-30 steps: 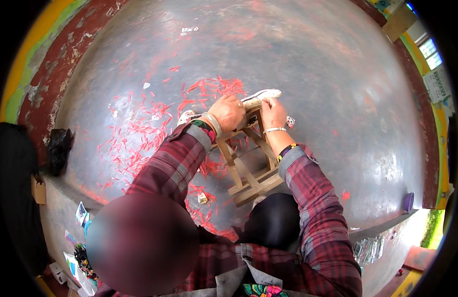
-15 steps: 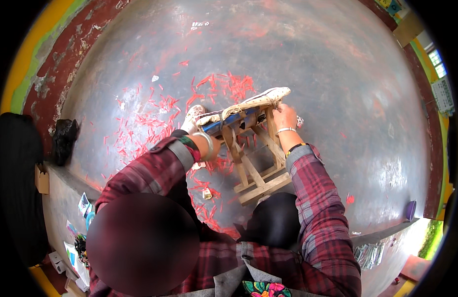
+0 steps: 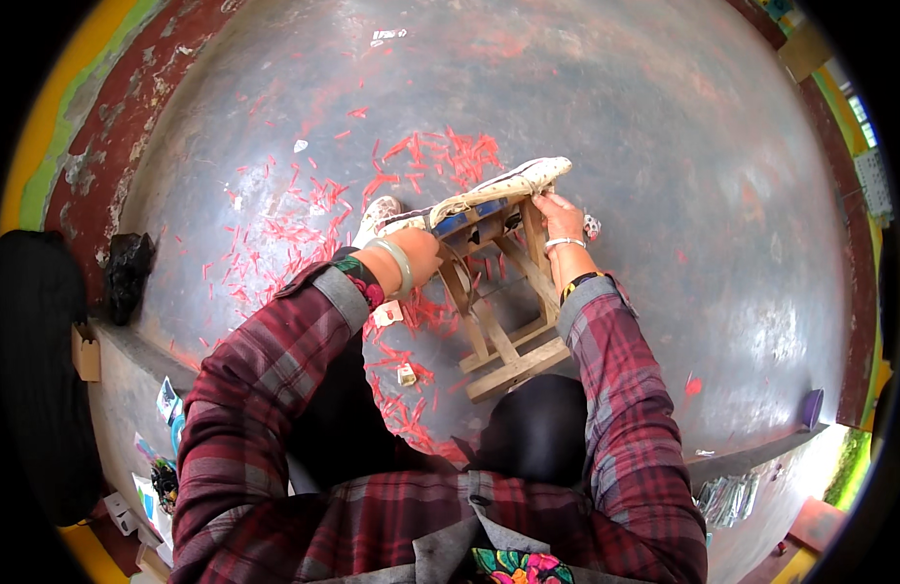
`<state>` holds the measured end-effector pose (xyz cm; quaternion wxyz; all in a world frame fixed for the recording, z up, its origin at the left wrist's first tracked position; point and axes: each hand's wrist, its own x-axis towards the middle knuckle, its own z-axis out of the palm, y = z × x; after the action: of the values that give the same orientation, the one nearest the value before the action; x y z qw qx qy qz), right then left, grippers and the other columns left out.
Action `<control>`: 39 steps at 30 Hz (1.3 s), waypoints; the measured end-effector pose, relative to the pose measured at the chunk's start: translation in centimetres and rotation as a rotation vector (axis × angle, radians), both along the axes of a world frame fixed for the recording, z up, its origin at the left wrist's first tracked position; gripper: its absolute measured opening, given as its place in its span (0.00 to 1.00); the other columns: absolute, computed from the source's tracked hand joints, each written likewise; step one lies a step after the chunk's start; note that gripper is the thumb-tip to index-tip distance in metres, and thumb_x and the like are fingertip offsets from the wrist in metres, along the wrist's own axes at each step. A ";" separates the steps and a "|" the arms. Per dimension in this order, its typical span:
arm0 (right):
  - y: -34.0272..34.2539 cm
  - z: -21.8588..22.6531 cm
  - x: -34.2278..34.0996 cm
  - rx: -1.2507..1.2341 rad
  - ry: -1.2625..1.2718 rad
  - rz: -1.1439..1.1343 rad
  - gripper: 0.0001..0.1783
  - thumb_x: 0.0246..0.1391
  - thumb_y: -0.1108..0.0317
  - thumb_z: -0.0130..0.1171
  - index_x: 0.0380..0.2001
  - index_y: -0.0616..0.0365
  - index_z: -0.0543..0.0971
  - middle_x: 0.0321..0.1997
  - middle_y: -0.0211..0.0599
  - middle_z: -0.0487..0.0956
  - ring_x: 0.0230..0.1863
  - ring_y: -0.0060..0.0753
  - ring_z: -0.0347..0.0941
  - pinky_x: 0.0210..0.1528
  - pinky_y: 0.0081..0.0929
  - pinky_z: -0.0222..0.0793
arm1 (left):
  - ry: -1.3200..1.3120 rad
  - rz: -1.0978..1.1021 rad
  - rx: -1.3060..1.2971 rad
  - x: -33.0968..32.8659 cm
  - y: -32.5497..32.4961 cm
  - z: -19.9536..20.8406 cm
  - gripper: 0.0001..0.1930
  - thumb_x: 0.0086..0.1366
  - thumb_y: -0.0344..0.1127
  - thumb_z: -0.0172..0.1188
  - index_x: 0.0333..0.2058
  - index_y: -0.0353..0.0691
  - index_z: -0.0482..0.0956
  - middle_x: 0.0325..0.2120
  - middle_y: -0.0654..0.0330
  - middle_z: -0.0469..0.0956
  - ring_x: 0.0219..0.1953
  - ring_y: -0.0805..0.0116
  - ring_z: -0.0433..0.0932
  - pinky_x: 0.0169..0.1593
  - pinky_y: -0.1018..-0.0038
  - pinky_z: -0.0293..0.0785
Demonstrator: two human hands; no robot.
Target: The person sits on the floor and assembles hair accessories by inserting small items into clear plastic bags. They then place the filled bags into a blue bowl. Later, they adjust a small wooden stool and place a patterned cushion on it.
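Note:
A wooden folding stool (image 3: 513, 368) is tipped with its crossed legs toward me. A cream cloth seat cover (image 3: 494, 191) with dark specks wraps its seat, over a blue layer (image 3: 469, 220). My left hand (image 3: 411, 255) is closed at the near left end of the seat, beside a leg. What its fingers hold is hidden. My right hand (image 3: 561, 218) pinches the underside of the cover at the far right corner, beside a leg. My shoe (image 3: 377, 214) shows behind the seat's left end.
Red scraps (image 3: 294, 234) litter the grey floor to the left and beyond the stool. A small box (image 3: 406, 375) lies among them. At the left stand a black bag (image 3: 127, 277) and a cardboard box (image 3: 86, 352). A purple container (image 3: 811, 409) is at the right.
My left hand has risen, its back now showing beside the seat. My right hand has turned, with its fingers nearer the cover's edge. The stool has barely shifted.

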<state>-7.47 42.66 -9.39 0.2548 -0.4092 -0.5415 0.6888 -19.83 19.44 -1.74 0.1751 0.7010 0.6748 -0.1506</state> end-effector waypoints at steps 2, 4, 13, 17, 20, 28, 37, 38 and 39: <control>0.2 0.0 0.0 -0.042 0.049 0.027 0.17 0.39 0.70 0.65 0.36 0.67 0.78 0.32 0.33 0.77 0.31 0.24 0.72 0.34 0.22 0.66 | -0.089 0.436 0.035 0.1 0.3 2.0 0.12 0.58 0.39 0.48 0.28 0.39 0.78 0.27 0.51 0.77 0.33 0.54 0.76 0.38 0.64 0.72; 0.5 0.0 0.3 -0.049 0.059 0.049 0.15 0.39 0.71 0.65 0.33 0.67 0.79 0.32 0.31 0.77 0.31 0.23 0.71 0.34 0.22 0.66 | -0.036 0.584 0.165 0.0 0.3 2.4 0.13 0.59 0.41 0.48 0.28 0.38 0.77 0.28 0.49 0.77 0.34 0.52 0.76 0.38 0.63 0.71; 0.7 1.1 -0.3 0.892 -0.187 -0.086 0.08 0.40 0.63 0.60 0.22 0.56 0.80 0.23 0.41 0.77 0.25 0.36 0.73 0.29 0.24 0.67 | -0.098 0.625 0.245 -1.7 -0.9 1.6 0.10 0.56 0.34 0.47 0.33 0.37 0.74 0.28 0.47 0.76 0.33 0.49 0.75 0.37 0.61 0.71; -3.9 3.8 0.5 0.784 -0.343 0.374 0.09 0.41 0.63 0.60 0.22 0.58 0.79 0.21 0.40 0.76 0.22 0.35 0.73 0.27 0.28 0.67 | -0.083 0.520 0.217 -2.4 -1.3 -0.6 0.09 0.56 0.31 0.46 0.34 0.38 0.74 0.29 0.49 0.76 0.33 0.49 0.75 0.37 0.63 0.71; -6.8 -0.7 0.1 0.541 -0.226 0.688 0.11 0.42 0.63 0.59 0.28 0.58 0.79 0.23 0.40 0.78 0.22 0.31 0.73 0.26 0.25 0.68 | -0.410 0.511 0.272 -4.9 -2.3 -2.3 0.11 0.57 0.27 0.44 0.38 0.35 0.73 0.31 0.51 0.76 0.36 0.54 0.76 0.39 0.66 0.72; -8.8 -3.7 -1.8 -0.237 -0.140 0.676 0.09 0.46 0.70 0.57 0.32 0.63 0.77 0.24 0.32 0.77 0.21 0.21 0.70 0.22 0.20 0.66 | -1.766 1.349 -0.092 -6.6 -6.7 -6.3 0.21 0.56 0.19 0.44 0.51 0.34 0.65 0.47 0.55 0.70 0.50 0.62 0.70 0.51 0.69 0.68; -8.4 -7.3 -2.9 0.382 -0.305 0.738 0.10 0.45 0.68 0.55 0.30 0.60 0.80 0.23 0.30 0.78 0.24 0.27 0.74 0.28 0.28 0.69 | -1.313 0.873 0.044 -4.7 -6.1 -14.5 0.22 0.59 0.33 0.55 0.52 0.42 0.64 0.44 0.59 0.69 0.47 0.65 0.70 0.51 0.68 0.68; -8.5 -8.6 -3.3 0.365 -0.302 0.624 0.10 0.45 0.68 0.54 0.30 0.61 0.80 0.24 0.31 0.79 0.25 0.28 0.74 0.28 0.28 0.69 | -1.281 0.846 0.002 -3.9 -5.2 -11.8 0.24 0.60 0.37 0.55 0.55 0.45 0.60 0.44 0.61 0.68 0.47 0.65 0.69 0.50 0.67 0.68; -8.8 -9.3 -3.8 0.354 -0.304 0.566 0.10 0.45 0.68 0.55 0.30 0.61 0.80 0.24 0.31 0.79 0.25 0.28 0.74 0.28 0.28 0.69 | -1.247 0.831 -0.034 -2.9 -4.8 -8.6 0.27 0.60 0.41 0.54 0.57 0.48 0.57 0.44 0.62 0.67 0.47 0.65 0.68 0.49 0.65 0.68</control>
<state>-11.25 33.88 -18.71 0.0377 -0.2904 -0.7756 0.5591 -22.72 14.67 -10.37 0.5782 0.3411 0.6571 0.3427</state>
